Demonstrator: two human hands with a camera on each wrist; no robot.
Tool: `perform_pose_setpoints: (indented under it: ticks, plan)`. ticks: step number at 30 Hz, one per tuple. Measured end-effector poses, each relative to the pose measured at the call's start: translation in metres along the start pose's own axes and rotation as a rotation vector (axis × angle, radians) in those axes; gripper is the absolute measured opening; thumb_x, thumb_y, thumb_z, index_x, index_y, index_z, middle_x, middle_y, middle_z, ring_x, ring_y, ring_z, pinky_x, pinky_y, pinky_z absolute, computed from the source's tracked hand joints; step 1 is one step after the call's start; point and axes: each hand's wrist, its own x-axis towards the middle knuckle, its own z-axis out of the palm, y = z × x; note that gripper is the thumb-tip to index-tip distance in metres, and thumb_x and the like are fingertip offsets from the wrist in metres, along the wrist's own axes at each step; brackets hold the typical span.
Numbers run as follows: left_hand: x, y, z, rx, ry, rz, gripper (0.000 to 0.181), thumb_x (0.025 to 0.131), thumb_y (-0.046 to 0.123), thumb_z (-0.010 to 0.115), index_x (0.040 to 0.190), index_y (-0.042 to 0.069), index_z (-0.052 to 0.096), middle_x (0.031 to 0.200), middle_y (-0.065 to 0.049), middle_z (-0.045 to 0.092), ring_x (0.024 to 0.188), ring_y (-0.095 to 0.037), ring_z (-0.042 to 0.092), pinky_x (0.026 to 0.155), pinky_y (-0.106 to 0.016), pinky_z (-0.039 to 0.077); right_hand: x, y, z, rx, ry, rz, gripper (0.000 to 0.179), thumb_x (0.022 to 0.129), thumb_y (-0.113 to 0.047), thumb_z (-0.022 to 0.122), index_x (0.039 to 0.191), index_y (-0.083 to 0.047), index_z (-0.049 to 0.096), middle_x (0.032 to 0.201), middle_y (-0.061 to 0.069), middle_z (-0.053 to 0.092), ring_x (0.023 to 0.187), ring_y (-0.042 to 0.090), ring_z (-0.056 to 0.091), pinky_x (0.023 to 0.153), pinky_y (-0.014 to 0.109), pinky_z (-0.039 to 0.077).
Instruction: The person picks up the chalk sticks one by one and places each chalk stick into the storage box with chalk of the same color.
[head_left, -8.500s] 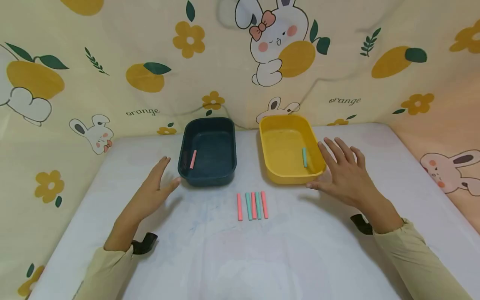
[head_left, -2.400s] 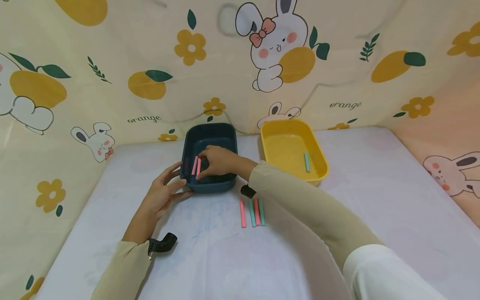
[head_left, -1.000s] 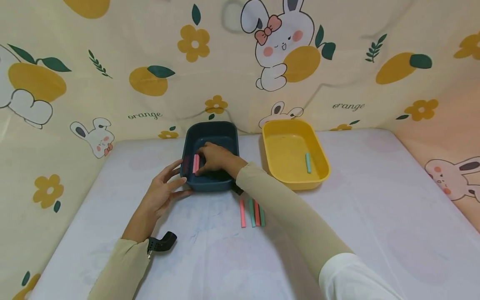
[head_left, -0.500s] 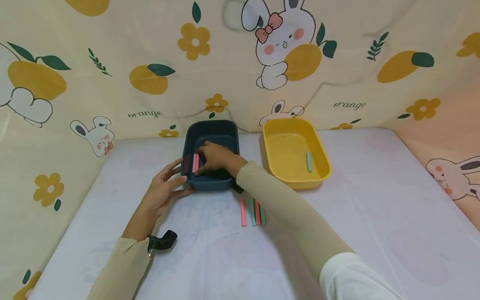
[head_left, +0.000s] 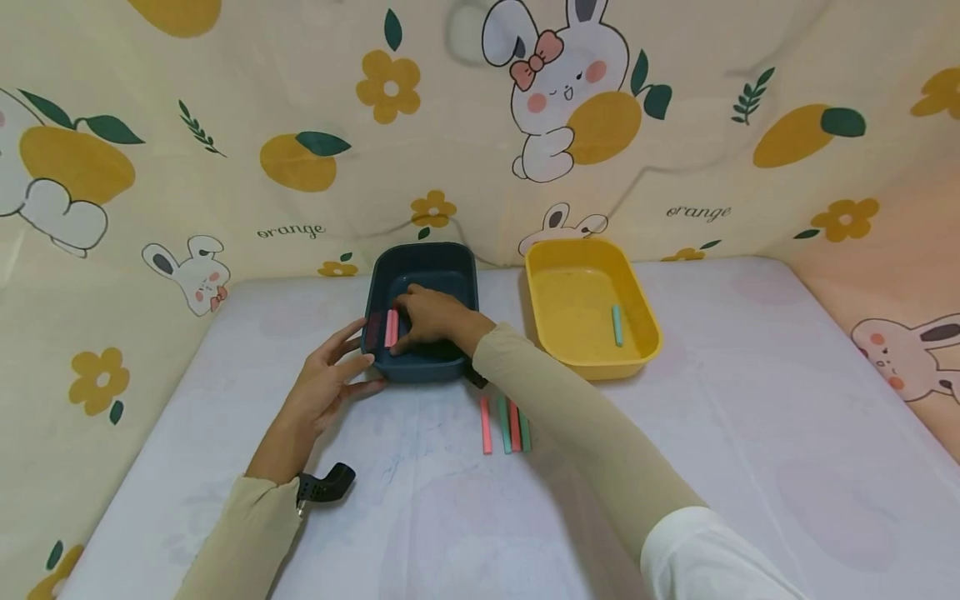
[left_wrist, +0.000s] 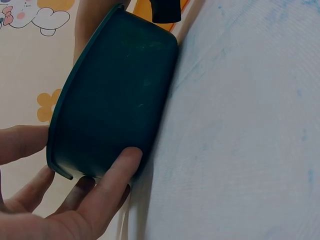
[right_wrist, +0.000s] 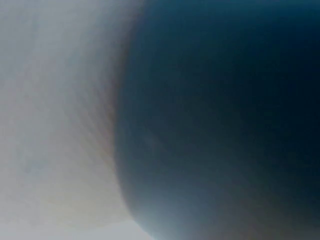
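In the head view my right hand (head_left: 433,317) reaches into the dark blue bin (head_left: 422,372). Its thumb and fingertips are at the ends of a pink chalk stick (head_left: 394,328), which lies side by side with another pink chalk stick (head_left: 388,329) near the left wall. My left hand (head_left: 322,387) touches the bin's front left corner from outside, its fingers spread and fairly straight. In the left wrist view, that hand's fingertips (left_wrist: 131,156) rest on the bin's outer wall. The right wrist view is blurred, showing mainly the bin's outside and the tabletop.
A yellow bin (head_left: 596,367) stands to the right with one green chalk stick (head_left: 617,325) inside. In front of the bins, pink (head_left: 486,425) and green (head_left: 505,427) chalk sticks lie in a row, partly behind the right sleeve (head_left: 577,417). A patterned cloth (head_left: 450,125) hangs behind.
Since the oldest frame, my right hand has brought a pink chalk stick from the row into the dark bin. It then shifted left against the other. My left hand has moved onto the bin.
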Motion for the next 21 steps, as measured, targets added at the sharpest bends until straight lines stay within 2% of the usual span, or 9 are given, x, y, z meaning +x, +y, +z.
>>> perform_pose_setpoints:
  ticks: [8, 13, 17, 21]
  plan:
    - [0.001, -0.002, 0.0, 0.021, -0.001, 0.016, 0.063, 0.096, 0.004, 0.051, 0.151, 0.025, 0.028, 0.153, -0.014, 0.021, 0.121, -0.026, 0.047, 0.09, -0.044, 0.055, -0.009, -0.001, -0.015, 0.013, 0.041, -0.014, 0.088, 0.073, -0.063, 0.07, 0.146, -0.026, 0.037, 0.148, 0.003, 0.034, 0.121, 0.022, 0.052, 0.102, 0.04, 0.048]
    - [0.002, -0.003, 0.0, 0.025, -0.009, 0.003, 0.063, 0.096, 0.005, 0.052, 0.151, 0.027, 0.028, 0.156, -0.012, 0.018, 0.125, -0.029, 0.044, 0.092, -0.045, 0.054, -0.023, 0.001, -0.022, 0.037, 0.097, -0.076, 0.082, 0.075, -0.061, 0.07, 0.143, -0.027, 0.042, 0.141, 0.001, 0.042, 0.109, 0.015, 0.056, 0.095, 0.035, 0.051]
    - [0.002, -0.004, -0.001, 0.014, -0.023, -0.008, 0.063, 0.096, 0.007, 0.052, 0.15, 0.029, 0.027, 0.159, -0.009, 0.014, 0.132, -0.031, 0.039, 0.095, -0.047, 0.05, -0.04, 0.004, -0.026, 0.057, 0.122, -0.102, 0.077, 0.076, -0.06, 0.069, 0.141, -0.028, 0.044, 0.134, -0.002, 0.046, 0.096, 0.011, 0.055, 0.084, 0.029, 0.052]
    - [0.001, -0.003, -0.001, 0.017, -0.021, -0.01, 0.062, 0.097, 0.009, 0.051, 0.151, 0.027, 0.027, 0.161, -0.007, 0.012, 0.135, -0.033, 0.034, 0.095, -0.045, 0.051, -0.057, 0.007, -0.029, 0.08, 0.123, -0.129, 0.076, 0.077, -0.061, 0.068, 0.141, -0.027, 0.045, 0.131, -0.002, 0.048, 0.097, 0.013, 0.056, 0.081, 0.027, 0.052]
